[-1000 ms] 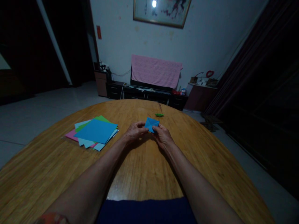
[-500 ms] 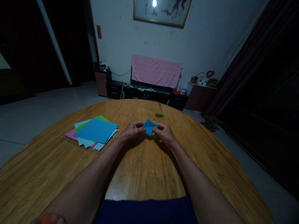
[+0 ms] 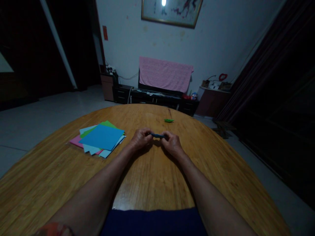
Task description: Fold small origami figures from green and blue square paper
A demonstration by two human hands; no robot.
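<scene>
A folded piece of blue paper [image 3: 157, 135] is stretched between my two hands, seen nearly edge-on as a thin dark strip. My left hand [image 3: 142, 139] pinches its left end, and my right hand [image 3: 171, 142] grips the right end. Both are closed, just above the wooden table. Beyond my right hand lies a small green folded paper piece [image 3: 169, 120]. To the left of my left hand, a fanned stack of square paper sheets has a blue sheet [image 3: 102, 136] on top, with green, pink and pale blue ones showing beneath.
The round wooden table [image 3: 152, 177] fills the foreground. Past its far edge stands a low black cabinet [image 3: 140, 98] with a screen draped in a pink cloth [image 3: 165, 74]. A small wooden stool [image 3: 223, 128] is on the floor at the right.
The blue paper has turned from showing its diamond-shaped face to nearly edge-on. Both hands still hold its ends, in almost the same place.
</scene>
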